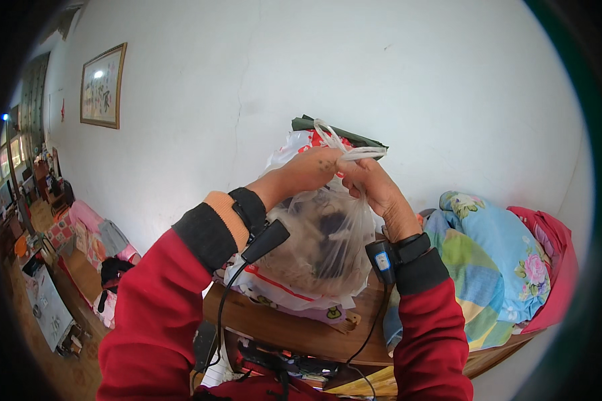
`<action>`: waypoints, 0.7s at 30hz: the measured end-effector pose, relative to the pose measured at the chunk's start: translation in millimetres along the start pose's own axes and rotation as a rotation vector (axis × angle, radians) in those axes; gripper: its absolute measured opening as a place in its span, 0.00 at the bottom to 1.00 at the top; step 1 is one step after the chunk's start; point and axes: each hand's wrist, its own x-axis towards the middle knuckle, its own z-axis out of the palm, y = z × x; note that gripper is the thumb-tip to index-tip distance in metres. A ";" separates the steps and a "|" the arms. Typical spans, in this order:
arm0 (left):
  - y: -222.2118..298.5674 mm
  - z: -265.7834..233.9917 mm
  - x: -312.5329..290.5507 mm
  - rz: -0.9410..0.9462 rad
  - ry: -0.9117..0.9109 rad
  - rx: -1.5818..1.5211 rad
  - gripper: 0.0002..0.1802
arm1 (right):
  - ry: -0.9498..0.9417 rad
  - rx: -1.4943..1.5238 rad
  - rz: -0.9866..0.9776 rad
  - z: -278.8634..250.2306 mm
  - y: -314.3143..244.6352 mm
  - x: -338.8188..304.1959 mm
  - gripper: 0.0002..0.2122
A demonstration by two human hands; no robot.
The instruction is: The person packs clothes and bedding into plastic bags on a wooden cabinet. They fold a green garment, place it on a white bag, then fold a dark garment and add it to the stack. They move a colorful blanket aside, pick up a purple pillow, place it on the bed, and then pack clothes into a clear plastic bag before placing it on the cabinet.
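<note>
Plastic bag [328,250]: where does it lie from your grip?

Below both hands, toward my body, bulging above the wooden tabletop [271,329]. A white bag [291,298] shows beneath its lower edge.

State of the grip?

Both closed. My right hand [373,184] pinches the gathered neck; my left hand [306,168] is curled tight on it from the other side, fingertips partly hidden. Handle loops [372,153] protrude past my knuckles, upward and rightward.

Long axis, and nearer hand?

Long axis indistinct: a rounded body, narrowing up to the neck. Neither hand is clearly nearer; they meet there, touching.
</note>
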 end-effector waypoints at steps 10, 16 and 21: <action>2.2 -20.3 -10.5 -0.151 -0.290 -0.029 0.09 | 0.257 0.518 -0.153 -8.6 11.4 3.5 0.14; 0.1 -36.4 -8.4 -0.403 -0.019 -0.569 0.05 | 0.017 0.028 -0.148 -11.5 -3.8 -6.5 0.10; 5.0 -38.9 -5.6 -0.435 -0.067 -0.603 0.05 | 0.209 -0.757 -0.488 -6.2 -4.7 0.7 0.04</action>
